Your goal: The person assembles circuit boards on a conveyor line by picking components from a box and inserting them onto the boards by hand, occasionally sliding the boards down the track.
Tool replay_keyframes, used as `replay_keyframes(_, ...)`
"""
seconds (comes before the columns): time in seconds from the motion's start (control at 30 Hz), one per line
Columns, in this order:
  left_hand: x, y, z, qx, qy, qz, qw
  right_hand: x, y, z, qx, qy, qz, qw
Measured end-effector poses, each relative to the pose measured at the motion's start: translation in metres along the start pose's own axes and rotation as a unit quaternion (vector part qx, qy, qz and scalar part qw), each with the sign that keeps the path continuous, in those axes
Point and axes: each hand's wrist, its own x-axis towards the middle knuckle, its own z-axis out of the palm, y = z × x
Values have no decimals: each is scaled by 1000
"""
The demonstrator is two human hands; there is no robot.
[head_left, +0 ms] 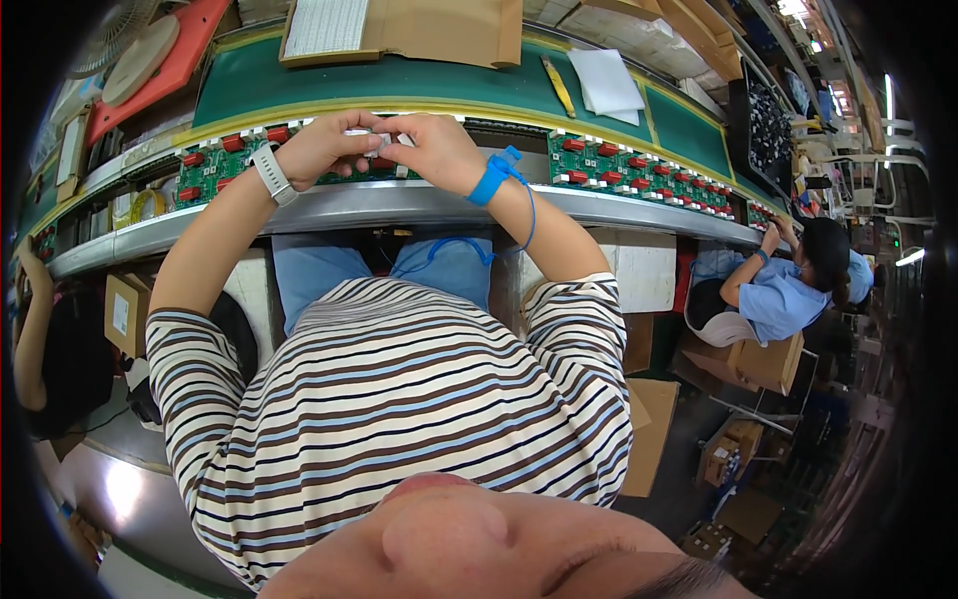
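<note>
My left hand (pixel 324 152) and my right hand (pixel 435 150) meet over the conveyor line, fingertips pinched together. Between them is a small whitish part (pixel 383 146), mostly covered by the fingers, so its kind does not show. Just below the hands, partly hidden, runs a row of green circuit boards with red and white components. One circuit board (pixel 215 166) shows beside my left wrist, and another board (pixel 604 165) lies to the right of my right hand. A blue wrist strap (pixel 489 184) with a cord is on my right wrist.
A metal rail (pixel 399 199) runs along the near edge. Beyond the boards, a green mat (pixel 459 88) carries an open cardboard box (pixel 449 35), a yellow cutter knife (pixel 557 87) and white foam sheets (pixel 607 82). A co-worker (pixel 793 280) sits at the right; another person's arm (pixel 35 319) shows far left.
</note>
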Motion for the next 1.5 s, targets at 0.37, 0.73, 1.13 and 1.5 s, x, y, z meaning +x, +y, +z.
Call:
replay_keyframes(0.37,-3,-4,-11,126,31,31,991,-10,27,-12,-254,-93,6,963)
replay_keyframes(0.73,-3,-17,-13,405,62,201,890,-11,25,-6,-286,-82,23,955)
replay_keyframes(1.13,-3,-17,-1,568,106,158,801,-23,21,-10,-257,-50,-5,965)
replay_keyframes(1.5,-6,-19,5,569,121,191,791,-8,12,-17,119,-84,115,983)
